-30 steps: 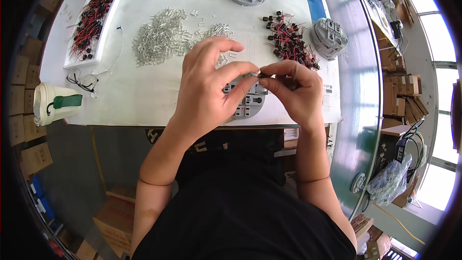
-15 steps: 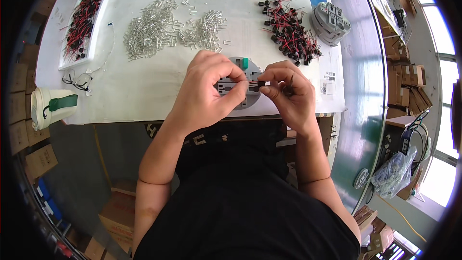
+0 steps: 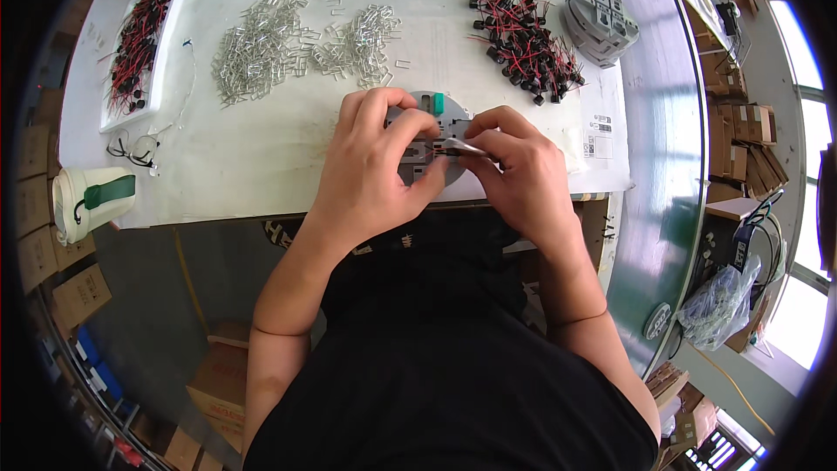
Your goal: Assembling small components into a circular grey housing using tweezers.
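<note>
A round grey plastic base (image 3: 449, 111) with moulded slots and a green block (image 3: 438, 105) lies on the table in front of me. My left hand (image 3: 370, 153) bends over its left side, thumb and index finger curled toward the middle; what lies between them is partly hidden. In my right hand (image 3: 523, 161) is a pair of silver tweezers (image 3: 467, 148), pinched between thumb and fingers. Their tips reach leftward to the middle of the base, beside the left fingertips, where small dark parts and thin wires show.
Silver U-shaped metal pieces (image 3: 261, 48) lie heaped behind my left hand. Black round parts with red wires (image 3: 527, 39) are piled at right, beside stacked grey bases (image 3: 602, 24). A white tray (image 3: 171, 57), glasses (image 3: 133, 150) and a cream container (image 3: 70, 208) stand left.
The black part that was between my right fingertips no longer shows there. The tweezers have come forward, their tips now at the base. My left thumb and index finger have moved apart.
</note>
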`<action>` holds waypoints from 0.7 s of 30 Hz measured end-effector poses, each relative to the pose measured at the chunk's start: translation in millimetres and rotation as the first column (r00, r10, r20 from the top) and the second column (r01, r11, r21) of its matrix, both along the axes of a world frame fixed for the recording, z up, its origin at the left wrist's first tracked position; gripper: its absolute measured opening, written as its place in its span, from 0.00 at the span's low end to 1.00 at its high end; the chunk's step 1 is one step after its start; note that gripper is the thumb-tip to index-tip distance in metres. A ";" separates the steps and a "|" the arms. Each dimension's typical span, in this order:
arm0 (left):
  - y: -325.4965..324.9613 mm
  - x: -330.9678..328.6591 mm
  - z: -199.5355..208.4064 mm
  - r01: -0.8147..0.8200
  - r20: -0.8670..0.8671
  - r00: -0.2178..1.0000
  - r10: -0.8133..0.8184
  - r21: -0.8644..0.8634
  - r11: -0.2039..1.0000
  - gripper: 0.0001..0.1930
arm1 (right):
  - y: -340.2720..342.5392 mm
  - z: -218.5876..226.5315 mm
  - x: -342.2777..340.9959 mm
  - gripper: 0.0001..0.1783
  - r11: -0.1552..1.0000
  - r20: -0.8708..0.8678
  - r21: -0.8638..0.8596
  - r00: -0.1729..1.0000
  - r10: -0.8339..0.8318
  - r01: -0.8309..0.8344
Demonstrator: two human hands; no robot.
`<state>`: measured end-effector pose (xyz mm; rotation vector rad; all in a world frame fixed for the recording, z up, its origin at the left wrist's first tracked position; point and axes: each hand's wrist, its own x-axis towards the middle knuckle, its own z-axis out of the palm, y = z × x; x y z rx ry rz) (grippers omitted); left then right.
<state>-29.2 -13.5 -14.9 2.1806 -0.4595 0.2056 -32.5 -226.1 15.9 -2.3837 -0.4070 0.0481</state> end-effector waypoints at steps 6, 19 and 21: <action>4.4 -0.5 -12.7 0.028 0.085 0.996 -0.031 0.046 0.999 0.11 | -1.5 14.3 -2.5 0.05 0.985 0.068 -0.155 0.994 0.088 -0.077; 2.0 0.9 -19.8 0.006 0.053 0.999 -0.006 -0.010 1.000 0.36 | 30.7 -31.5 23.4 0.26 0.648 0.146 0.748 0.988 0.049 -0.143; -1.1 -3.2 -12.7 -0.002 0.032 1.000 0.002 -0.013 1.000 0.37 | 41.2 -31.4 24.6 0.29 0.728 0.183 0.670 0.983 0.032 -0.148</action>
